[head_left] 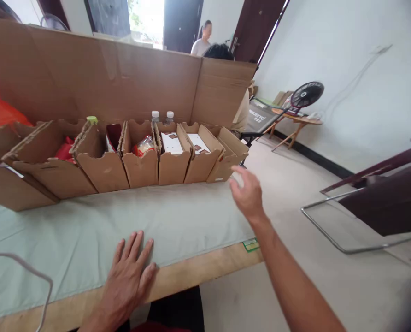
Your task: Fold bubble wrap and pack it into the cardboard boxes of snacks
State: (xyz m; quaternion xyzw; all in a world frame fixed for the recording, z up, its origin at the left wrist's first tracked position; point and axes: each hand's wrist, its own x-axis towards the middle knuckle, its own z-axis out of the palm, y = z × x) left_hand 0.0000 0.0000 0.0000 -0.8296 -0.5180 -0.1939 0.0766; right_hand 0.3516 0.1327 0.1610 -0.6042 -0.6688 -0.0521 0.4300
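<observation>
A row of seven open cardboard boxes [139, 170] stands on a counter [205, 272] covered with a pale green cloth [178, 212]. Of the person's two hands, the left hand [126, 276] is in front of the row, palm down with fingers spread, resting at the cloth's near edge and gripping nothing. The right hand [247, 191] is raised beside the row's right end, nearest the rightmost box [224, 168]. Its thumb and index finger are apart, and nothing shows in its grip; whether a fingertip touches that box is unclear.

Inside the row, from left to right, are a red item [66, 150] in the second box, a dark red and white item [113, 137] in the third, a clear and red packet [145, 145] in the fourth, and white cartons with brown patterns [171, 143] in the fifth and sixth. Behind the row are two white-capped bottles [170, 118], a yellow-green lid [92, 119] and a tall cardboard panel [122, 80]. Beyond the row, to the right, a black fan [307, 95] stands on a small wooden table [309, 121].
</observation>
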